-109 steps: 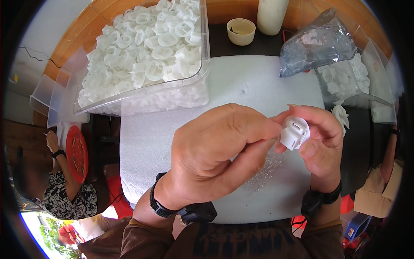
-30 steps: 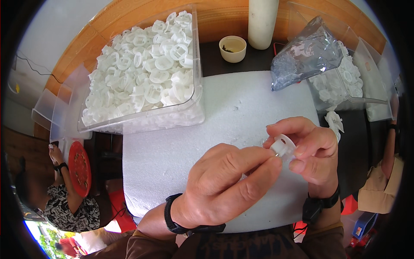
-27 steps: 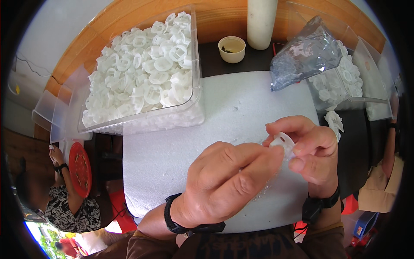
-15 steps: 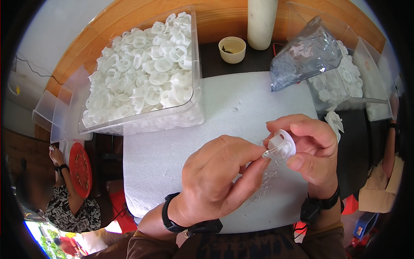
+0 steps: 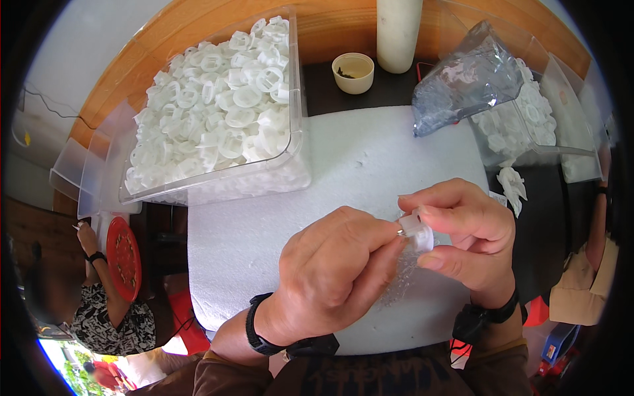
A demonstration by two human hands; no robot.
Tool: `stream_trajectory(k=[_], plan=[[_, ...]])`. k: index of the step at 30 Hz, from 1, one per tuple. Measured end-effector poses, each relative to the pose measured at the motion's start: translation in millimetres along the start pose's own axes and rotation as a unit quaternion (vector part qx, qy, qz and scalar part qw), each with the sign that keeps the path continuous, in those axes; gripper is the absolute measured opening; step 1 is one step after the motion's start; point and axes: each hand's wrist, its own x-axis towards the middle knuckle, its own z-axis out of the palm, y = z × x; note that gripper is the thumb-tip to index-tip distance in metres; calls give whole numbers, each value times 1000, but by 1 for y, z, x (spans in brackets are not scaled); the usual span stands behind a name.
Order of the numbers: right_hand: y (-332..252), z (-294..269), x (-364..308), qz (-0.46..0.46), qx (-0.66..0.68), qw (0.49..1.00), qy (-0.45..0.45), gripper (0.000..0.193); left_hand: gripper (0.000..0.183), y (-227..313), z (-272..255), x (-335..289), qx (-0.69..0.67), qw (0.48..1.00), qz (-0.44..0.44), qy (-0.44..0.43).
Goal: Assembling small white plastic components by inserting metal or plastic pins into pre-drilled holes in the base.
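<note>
Both hands meet over the pale foam pad (image 5: 251,244), close enough that one small piece bridges them. The right hand (image 5: 472,228) grips a white plastic part (image 5: 423,239), its thumb below and its fingers above, with the round flange turned toward the palm and the boxy, paler end facing left. The left hand (image 5: 340,267) has thumb and forefinger pinched together on a small shiny piece (image 5: 401,232), of which little more than a glint shows at the boxy end; whether it has entered the part or only touches it, I cannot tell. Judging by this pose, the work asks for a firm but light hold on the flange, so that the plastic neither twists nor flexes while the left fingertips press. It seems wise to line the shiny piece up straight with the opening before adding any force, and to push along that line rather than sideways, since something so thin could bend or spring away. Turning the boxy end a little toward the eyes would help, as the left fingers hide much of the contact. Loose shiny bits (image 5: 396,290) lie scattered on the pad just below the hands, so resting a wrist there would risk sweeping them about. Beyond, a transparent bin (image 5: 301,152) holds a heap of similar white pieces (image 5: 218,112).
</note>
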Motion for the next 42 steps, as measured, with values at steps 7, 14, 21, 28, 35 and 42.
stream_trajectory(k=[7, 14, 21, 28, 35, 42], plan=[[7, 2, -2, -20, -33, 999, 30, 40, 11, -3, -5, 0, -82, 988, -116, -68], [2, 3, 0, -15, -66, 997, 34, 41, 8, -4, -6, 0, -279, 905, -316, -58], [1, 3, 0, -17, -108, 994, 30, 40, 9, -10, -5, 0, -364, 859, -348, -87], [1, -1, 1, -59, -176, 983, -4, 45, 11, -23, -3, -1, -412, 830, -356, -119], [-3, 4, 0, -60, -196, 979, 14, 44, 12, -33, 3, -3, -460, 814, -335, -114], [-3, 10, 0, -80, -193, 978, 13, 43, 19, -40, 3, -7, -484, 807, -314, -129]])
